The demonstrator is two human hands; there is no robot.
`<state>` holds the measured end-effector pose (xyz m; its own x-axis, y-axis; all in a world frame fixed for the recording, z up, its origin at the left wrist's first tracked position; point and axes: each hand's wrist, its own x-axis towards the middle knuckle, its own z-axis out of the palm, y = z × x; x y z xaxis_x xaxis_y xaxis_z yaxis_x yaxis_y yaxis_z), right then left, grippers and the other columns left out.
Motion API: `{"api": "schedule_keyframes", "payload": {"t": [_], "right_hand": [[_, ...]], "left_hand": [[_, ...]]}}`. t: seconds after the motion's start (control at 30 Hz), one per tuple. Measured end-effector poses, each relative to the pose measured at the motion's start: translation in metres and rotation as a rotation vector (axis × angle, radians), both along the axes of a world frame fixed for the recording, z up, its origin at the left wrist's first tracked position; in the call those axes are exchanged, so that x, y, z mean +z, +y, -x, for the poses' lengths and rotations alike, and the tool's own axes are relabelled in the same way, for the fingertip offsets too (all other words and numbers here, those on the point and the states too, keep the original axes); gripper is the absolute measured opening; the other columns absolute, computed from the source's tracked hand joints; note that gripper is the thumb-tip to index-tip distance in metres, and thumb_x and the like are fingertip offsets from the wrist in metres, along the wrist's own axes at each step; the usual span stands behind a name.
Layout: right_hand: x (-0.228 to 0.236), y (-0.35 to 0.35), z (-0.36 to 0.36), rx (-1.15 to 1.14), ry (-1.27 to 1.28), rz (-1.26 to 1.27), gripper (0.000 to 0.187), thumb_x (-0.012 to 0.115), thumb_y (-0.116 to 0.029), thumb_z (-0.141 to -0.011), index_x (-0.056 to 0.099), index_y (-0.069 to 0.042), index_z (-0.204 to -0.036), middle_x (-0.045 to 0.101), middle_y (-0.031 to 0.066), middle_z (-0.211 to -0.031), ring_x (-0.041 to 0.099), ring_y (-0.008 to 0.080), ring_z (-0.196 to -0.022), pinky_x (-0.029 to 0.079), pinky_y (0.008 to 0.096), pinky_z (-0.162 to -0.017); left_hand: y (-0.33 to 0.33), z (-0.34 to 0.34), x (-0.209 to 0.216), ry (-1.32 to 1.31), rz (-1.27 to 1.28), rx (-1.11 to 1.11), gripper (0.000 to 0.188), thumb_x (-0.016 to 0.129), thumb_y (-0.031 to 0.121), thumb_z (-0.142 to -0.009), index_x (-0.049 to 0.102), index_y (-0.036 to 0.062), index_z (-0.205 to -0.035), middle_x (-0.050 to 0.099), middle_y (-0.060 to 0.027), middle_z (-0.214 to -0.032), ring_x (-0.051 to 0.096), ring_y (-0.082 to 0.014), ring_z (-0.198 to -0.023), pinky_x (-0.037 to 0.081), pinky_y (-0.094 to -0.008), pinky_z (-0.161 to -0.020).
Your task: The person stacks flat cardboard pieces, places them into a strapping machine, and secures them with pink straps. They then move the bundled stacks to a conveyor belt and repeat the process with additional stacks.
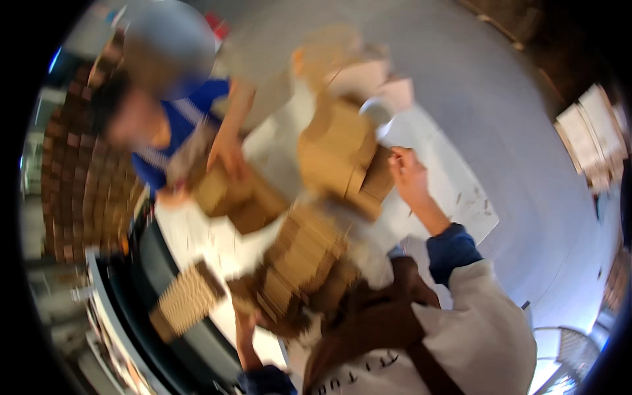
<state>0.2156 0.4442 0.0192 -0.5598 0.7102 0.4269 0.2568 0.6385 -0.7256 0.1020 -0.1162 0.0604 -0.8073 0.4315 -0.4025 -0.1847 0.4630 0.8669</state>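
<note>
A blurred stack of folded brown cardboard pieces (306, 247) sits in front of my body, at the table's near side. My left hand (245, 330) is closed at its lower left edge, with most of the fingers hidden by the cardboard. On the right, my right hand (409, 176) has curled, closed fingers beside the brown flap of a cardboard box (339, 146). Blur hides whether the fingertips grip that flap. Across the table, a co-worker's hands (227, 155) are on another brown cardboard piece (247, 204).
The white table (454, 178) carries scraps at its right corner, a white roll (377, 112) and pale cardboard at the far end. A dark conveyor belt (155, 263) at left bears a bundle of cardboard (187, 299). Stacked cardboard (85, 184) rises behind the co-worker.
</note>
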Motion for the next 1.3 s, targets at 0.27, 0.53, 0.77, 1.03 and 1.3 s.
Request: {"api": "schedule_keyframes", "payload": {"t": [0.27,0.53,0.77,1.03,1.3], "right_hand": [[-0.030,-0.164,-0.023,0.514,-0.255,0.601,0.037,0.048,-0.032,-0.100,0.057,-0.001,-0.117,0.066,0.0153,-0.093,0.066,0.0239,-0.078,0.054,0.0340,-0.069],[-0.039,-0.234,0.002,0.780,-0.441,0.496,0.045,0.042,-0.031,-0.101,0.050,-0.001,-0.133,0.063,0.0171,-0.120,0.061,0.0282,-0.107,0.046,0.0354,-0.095],[-0.054,-0.287,0.023,0.942,-0.536,0.483,0.058,0.032,-0.039,-0.102,0.027,-0.004,-0.148,0.044,0.0219,-0.143,0.042,0.0353,-0.132,0.033,0.0370,-0.108],[-0.046,-0.281,0.055,1.130,-0.580,0.371,0.040,0.044,-0.014,-0.096,0.044,0.003,-0.131,0.061,0.0219,-0.120,0.057,0.0296,-0.114,0.044,0.0362,-0.094],[0.022,-0.387,0.088,1.723,-0.913,0.308,0.046,0.041,-0.033,-0.099,0.052,0.005,-0.124,0.064,0.0163,-0.117,0.057,0.0210,-0.107,0.045,0.0360,-0.091]], "left_hand": [[-0.002,0.002,0.023,-0.022,-0.126,0.089,0.102,0.080,0.031,-0.074,0.015,0.0048,-0.149,0.045,-0.0167,-0.135,0.049,-0.0258,-0.122,0.043,-0.0374,-0.100],[-0.098,-0.013,-0.029,0.220,-0.086,-0.313,0.143,0.080,0.069,-0.047,0.009,0.0038,-0.152,0.015,-0.0231,-0.156,0.016,-0.0387,-0.144,0.020,-0.0462,-0.116],[-0.101,-0.005,-0.080,0.500,-0.077,-0.330,0.143,0.084,0.060,-0.051,0.001,-0.0028,-0.149,0.008,-0.0287,-0.154,0.012,-0.0421,-0.144,0.016,-0.0451,-0.117],[-0.096,-0.074,-0.017,0.363,-0.152,0.041,0.136,0.087,0.050,-0.058,0.001,-0.0046,-0.148,0.012,-0.0282,-0.153,0.017,-0.0409,-0.142,0.019,-0.0421,-0.117],[-0.092,-0.286,0.073,0.265,0.070,0.717,0.138,0.086,0.047,-0.058,-0.006,-0.0004,-0.150,0.007,-0.0261,-0.155,0.016,-0.0386,-0.143,0.022,-0.0400,-0.116]]}}
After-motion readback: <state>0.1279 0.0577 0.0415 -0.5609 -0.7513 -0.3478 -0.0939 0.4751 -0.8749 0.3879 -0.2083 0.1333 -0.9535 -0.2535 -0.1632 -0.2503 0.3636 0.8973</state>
